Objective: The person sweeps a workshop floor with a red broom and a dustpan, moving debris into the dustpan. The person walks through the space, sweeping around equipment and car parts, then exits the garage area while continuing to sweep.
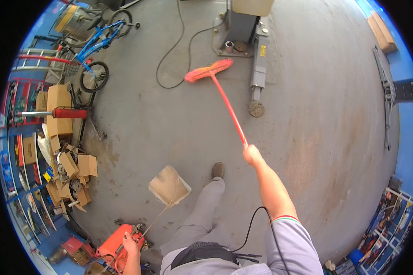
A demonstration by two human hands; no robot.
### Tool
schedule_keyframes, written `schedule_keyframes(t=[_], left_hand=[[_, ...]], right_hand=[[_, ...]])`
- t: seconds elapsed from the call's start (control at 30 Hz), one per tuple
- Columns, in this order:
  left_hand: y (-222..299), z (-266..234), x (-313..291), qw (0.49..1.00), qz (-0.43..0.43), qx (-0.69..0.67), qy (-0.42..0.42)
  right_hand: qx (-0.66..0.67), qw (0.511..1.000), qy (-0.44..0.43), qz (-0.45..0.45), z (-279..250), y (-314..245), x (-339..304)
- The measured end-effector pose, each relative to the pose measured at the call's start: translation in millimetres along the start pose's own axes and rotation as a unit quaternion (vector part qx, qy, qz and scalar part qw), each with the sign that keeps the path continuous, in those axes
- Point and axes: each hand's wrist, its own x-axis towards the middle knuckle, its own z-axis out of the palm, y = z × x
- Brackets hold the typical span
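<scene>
My right hand [251, 155] is closed round the end of a red broom [227, 101], with the arm stretched forward. The broom's wide red head [209, 71] is at the floor, just left of a grey lift arm [260, 59]. Low on the left, my left hand [131, 243] grips the thin, long handle of a dustpan [169, 184]. Its squarish, dusty pan is held out left of my shoe [218, 170]; whether it touches the floor I cannot tell.
A grey lift post base [241, 30] stands ahead, with a black cable [157, 73] looping over the floor. At left are a blue bicycle [94, 48], cardboard boxes [69, 165] and an orange-red wheeled thing [117, 245]. A tool rack [385, 233] stands lower right.
</scene>
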Motion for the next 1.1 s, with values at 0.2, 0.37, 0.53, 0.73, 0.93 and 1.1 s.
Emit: schedule_keyframes(t=[0.2,0.37,0.53,0.73,0.93,1.1], left_hand=[[66,75,-6,0.992,0.086,0.077,-0.055],[107,141,1,0.951,0.203,0.221,-0.071],[127,182,-30,0.908,0.289,0.290,-0.085],[104,200,-144,0.901,0.325,0.288,-0.016],[61,228,-276,0.930,0.288,0.226,0.012],[50,287,-357,0.919,0.267,0.290,0.007]], right_hand=[[-0.113,0.987,-0.076,0.084,-41,202,-144],[-0.293,0.939,-0.037,0.178,-177,320,-236],[-0.418,0.880,0.065,0.218,-391,395,-253],[-0.497,0.794,0.274,0.217,-630,434,-213],[-0.488,0.807,0.298,0.150,-763,432,-229],[-0.393,0.895,0.206,0.041,-766,403,-183]])
